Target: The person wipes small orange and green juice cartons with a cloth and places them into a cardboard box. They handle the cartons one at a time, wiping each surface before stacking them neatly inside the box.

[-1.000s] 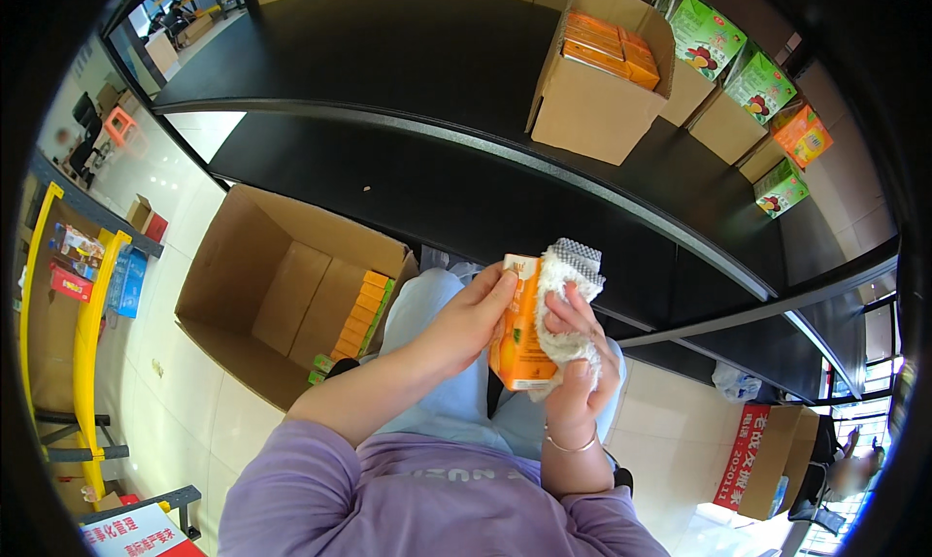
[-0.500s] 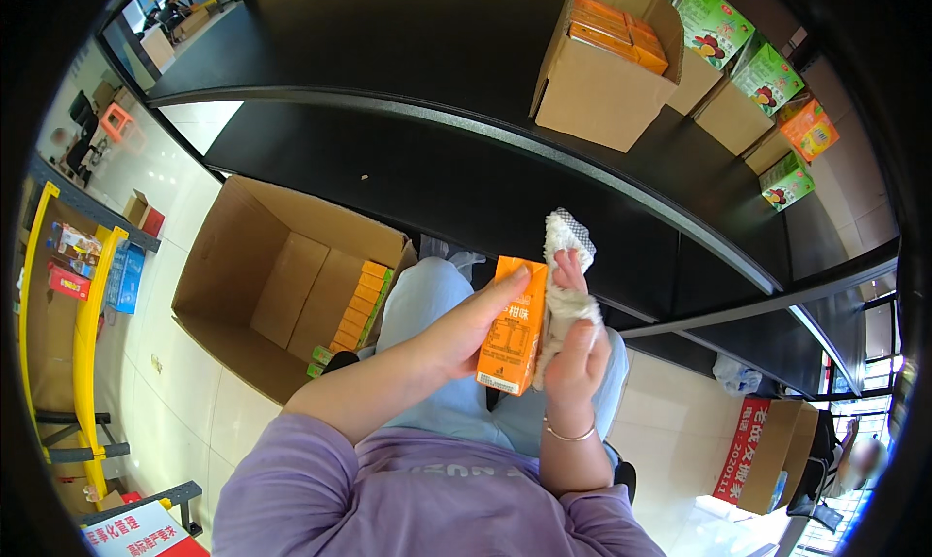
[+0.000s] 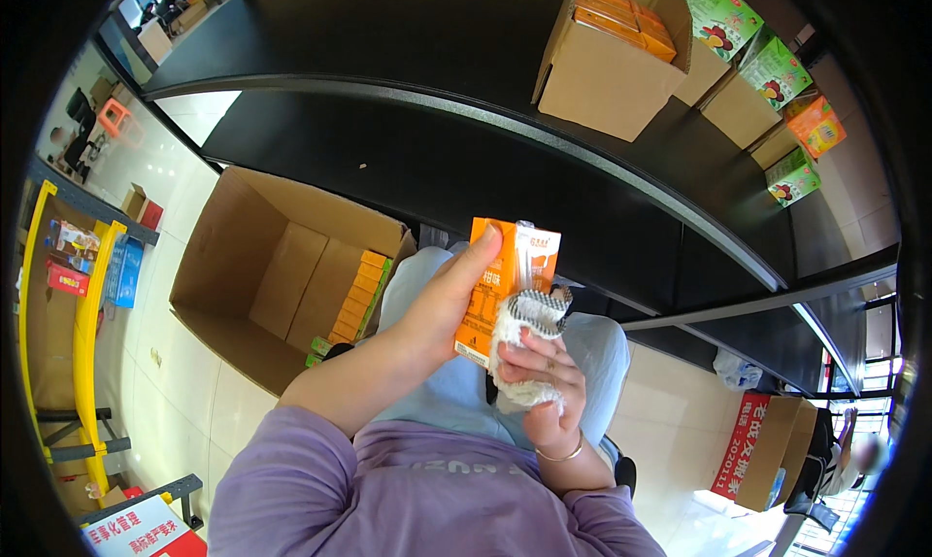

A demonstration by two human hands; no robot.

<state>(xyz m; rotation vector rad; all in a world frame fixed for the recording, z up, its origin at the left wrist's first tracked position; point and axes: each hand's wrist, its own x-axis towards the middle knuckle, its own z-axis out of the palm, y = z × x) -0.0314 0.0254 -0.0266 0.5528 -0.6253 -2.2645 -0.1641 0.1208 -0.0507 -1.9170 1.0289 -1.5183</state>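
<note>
My left hand (image 3: 456, 285) is closed around an orange drink carton (image 3: 488, 290), with the thumb along its upper face. The carton stands tilted above my lap, and a clear-wrapped straw shows on its paler side. In my right hand (image 3: 551, 371) is a fluffy white cloth (image 3: 512, 334) with a checked edge, bunched in the fingers. The cloth lies against the lower right side of the carton and covers part of it. Some of my right fingertips are hidden in its folds.
An open cardboard box (image 3: 228, 266) to my left holds a row of orange cartons (image 3: 359, 295). Black shelves (image 3: 388, 149) span ahead. On the upper one stand a cardboard box (image 3: 602, 96) of orange cartons and several green boxes (image 3: 777, 71). Another cardboard box (image 3: 782, 450) sits at far right.
My left hand has turned the carton so its side with the straw shows, and raised it slightly. The cloth has shifted from beside the carton onto its lower side, bunched in my right hand.
</note>
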